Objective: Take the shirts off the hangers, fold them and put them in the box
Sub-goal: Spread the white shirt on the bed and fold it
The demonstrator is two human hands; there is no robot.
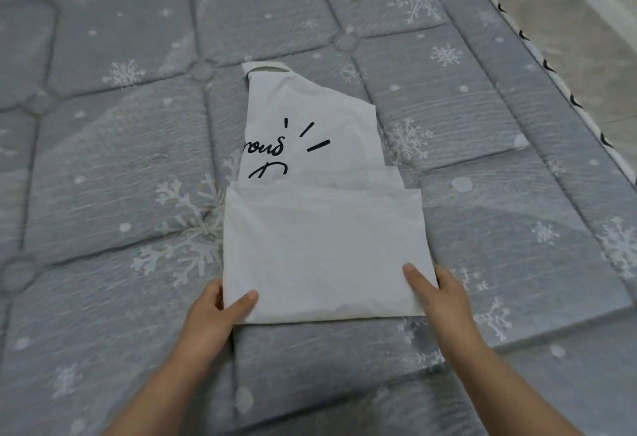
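- The mattress [103, 166] fills almost the whole view from my head camera: grey quilted cover with white snowflakes, and along the far right its piped edge [537, 56] runs diagonally, with pale floor [568, 4] beyond it.
- The shirt [310, 159] lies flat near the middle of the mattress, white, already off its hanger and narrowed into a long strip. Its collar [267, 68] points away from me, and black handwriting with short dashes [275, 153] shows on the far half.
- The near half is a doubled-over panel [324, 249], wider than the strip above it. I judge the bottom has been folded up over the body, so the step in hand is the fold itself, well along but not finished.
- My left hand [217, 311] pinches the near left corner of that panel, thumb on top of the cloth and the other fingers tucked beneath.
- My right hand [437, 294] does the same at the near right corner: thumb pressed on top, fingers under the edge. Both hands hold cloth, neither hangs loose.
- I see no box and no hangers, so I cannot say where the bundle must go from here.
- As I read it, the next move calls for lifting both corners together and carrying them evenly toward the collar, keeping the layers aligned so the panel does not skew, then smoothing the packet before picking it up.
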